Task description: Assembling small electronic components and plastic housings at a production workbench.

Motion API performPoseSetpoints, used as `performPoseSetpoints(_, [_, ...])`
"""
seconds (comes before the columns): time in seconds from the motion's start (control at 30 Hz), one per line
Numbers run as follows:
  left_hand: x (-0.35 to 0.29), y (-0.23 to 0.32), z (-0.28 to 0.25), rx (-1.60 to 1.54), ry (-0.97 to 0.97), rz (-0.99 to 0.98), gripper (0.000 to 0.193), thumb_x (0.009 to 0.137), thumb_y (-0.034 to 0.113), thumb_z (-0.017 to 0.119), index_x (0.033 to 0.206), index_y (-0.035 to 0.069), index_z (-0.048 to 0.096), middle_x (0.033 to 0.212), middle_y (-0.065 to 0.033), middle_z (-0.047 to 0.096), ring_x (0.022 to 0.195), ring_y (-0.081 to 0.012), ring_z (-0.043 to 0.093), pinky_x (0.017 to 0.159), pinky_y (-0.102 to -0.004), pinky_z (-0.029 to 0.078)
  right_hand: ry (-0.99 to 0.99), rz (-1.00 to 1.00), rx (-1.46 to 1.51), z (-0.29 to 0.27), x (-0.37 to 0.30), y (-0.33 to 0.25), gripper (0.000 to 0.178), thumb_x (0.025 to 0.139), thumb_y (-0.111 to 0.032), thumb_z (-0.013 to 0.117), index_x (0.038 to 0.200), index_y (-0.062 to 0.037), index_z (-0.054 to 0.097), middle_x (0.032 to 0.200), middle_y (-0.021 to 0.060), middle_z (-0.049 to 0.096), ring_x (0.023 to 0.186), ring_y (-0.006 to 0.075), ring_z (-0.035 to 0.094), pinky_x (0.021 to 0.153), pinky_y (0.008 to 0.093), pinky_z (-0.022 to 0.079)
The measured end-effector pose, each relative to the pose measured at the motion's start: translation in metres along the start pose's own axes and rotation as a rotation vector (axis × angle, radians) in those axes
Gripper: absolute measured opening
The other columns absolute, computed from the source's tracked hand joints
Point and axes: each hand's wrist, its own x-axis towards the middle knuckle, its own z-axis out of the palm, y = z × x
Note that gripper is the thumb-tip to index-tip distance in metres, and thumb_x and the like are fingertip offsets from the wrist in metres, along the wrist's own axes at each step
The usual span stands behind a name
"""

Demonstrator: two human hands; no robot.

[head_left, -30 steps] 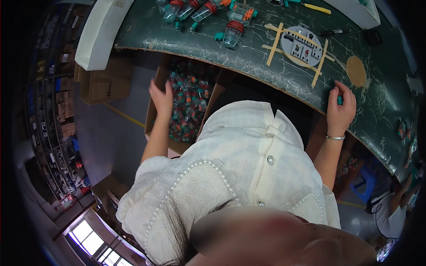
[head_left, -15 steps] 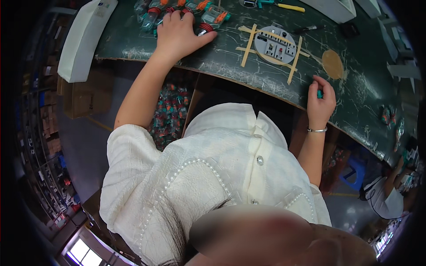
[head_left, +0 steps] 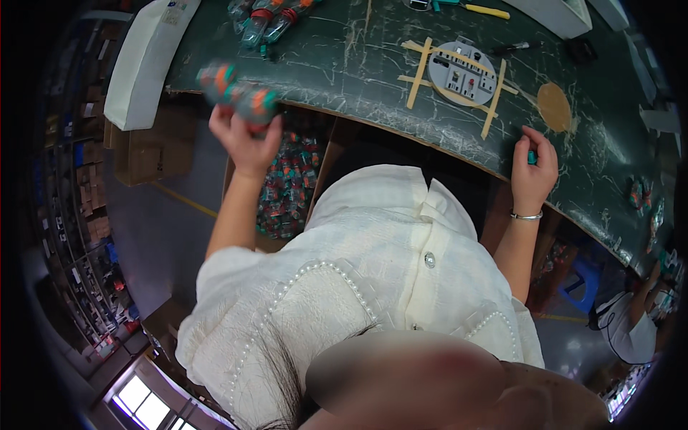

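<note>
My left hand [head_left: 247, 147] is closed on a few small clear, orange and teal assemblies [head_left: 251, 102], smeared by motion, at the table's front edge. Below it, under the tabletop, a box holds many similar assemblies [head_left: 290, 179]. More of these clear, teal and orange pieces with red parts [head_left: 261, 25] lie on the table beyond that hand. My right hand [head_left: 536, 168] rests at the table edge, its fingers curled around a small teal piece [head_left: 532, 157] that is mostly hidden. A round grey fixture [head_left: 469, 59] with slots is fenced by strips of tan tape, ahead of my right hand.
The dark green, scratched tabletop [head_left: 344, 79] curves across the front. A white bin [head_left: 147, 64] stands at the left end. A tan disc [head_left: 554, 107], a black pen-like tool [head_left: 510, 48] and a yellow-handled tool [head_left: 487, 11] lie right of centre. Another person [head_left: 631, 326] sits at far right.
My left hand has pulled back from the pile toward the table's front edge, bringing some assemblies with it. The pile is smaller. My right hand stays at the edge.
</note>
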Motion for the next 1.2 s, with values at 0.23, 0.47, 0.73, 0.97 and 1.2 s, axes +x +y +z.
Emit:
performPoseSetpoints(0.23, [-0.193, -0.065, -0.005, -0.424, 0.050, -1.441, 0.052, 0.098, 0.046, 0.052, 0.126, 0.001, 0.058, 0.135, -0.0167, 0.051, 0.116, -0.0300, 0.054, 0.093, -0.0444, 0.047, -0.051, -0.050, -0.074, 0.000, 0.003, -0.001, 0.013, 0.086, -0.008, 0.068, 0.099, -0.0067, 0.073, 0.079, 0.0061, 0.064, 0.074, 0.0228, 0.061, 0.071, 0.0346, 0.049])
performPoseSetpoints(0.47, [-0.301, -0.142, 0.010, -0.399, 0.067, -2.070, 0.069, 0.092, 0.045, 0.060, 0.137, -0.006, 0.049, 0.132, -0.0214, 0.057, 0.124, -0.0330, 0.055, 0.096, -0.0449, 0.049, -0.064, -0.073, -0.055, 0.004, 0.007, -0.001, 0.013, 0.086, -0.007, 0.068, 0.099, -0.0066, 0.073, 0.078, 0.0061, 0.064, 0.073, 0.0225, 0.061, 0.071, 0.0344, 0.049])
performPoseSetpoints(0.73, [0.011, -0.040, 0.003, -0.125, 0.227, -0.195, 0.054, 0.092, 0.027, 0.070, 0.130, -0.005, 0.051, 0.131, -0.0201, 0.053, 0.122, -0.0323, 0.051, 0.104, -0.0424, 0.039, -0.040, -0.064, -0.091, 0.003, 0.001, -0.005, 0.013, 0.088, -0.008, 0.067, 0.099, -0.0059, 0.073, 0.083, 0.0062, 0.067, 0.075, 0.0215, 0.062, 0.071, 0.0335, 0.050])
performPoseSetpoints(0.97, [0.105, -0.010, 0.056, 0.257, -0.177, 0.047, 0.058, 0.079, 0.049, 0.077, 0.124, 0.017, 0.062, 0.121, -0.0179, 0.061, 0.110, -0.0377, 0.058, 0.099, -0.0478, 0.041, -0.041, -0.022, -0.073, 0.004, 0.001, -0.005, 0.013, 0.088, -0.008, 0.066, 0.099, -0.0056, 0.073, 0.084, 0.0067, 0.068, 0.075, 0.0215, 0.062, 0.071, 0.0333, 0.050])
performPoseSetpoints(1.2, [0.131, 0.031, 0.065, 0.547, -0.297, -0.009, 0.049, 0.074, 0.042, 0.077, 0.111, 0.013, 0.063, 0.103, -0.0160, 0.056, 0.102, -0.0355, 0.052, 0.087, -0.0489, 0.039, -0.026, -0.048, -0.083, 0.005, 0.003, -0.003, 0.014, 0.087, -0.008, 0.067, 0.099, -0.0060, 0.073, 0.081, 0.0061, 0.066, 0.075, 0.0217, 0.063, 0.071, 0.0336, 0.050])
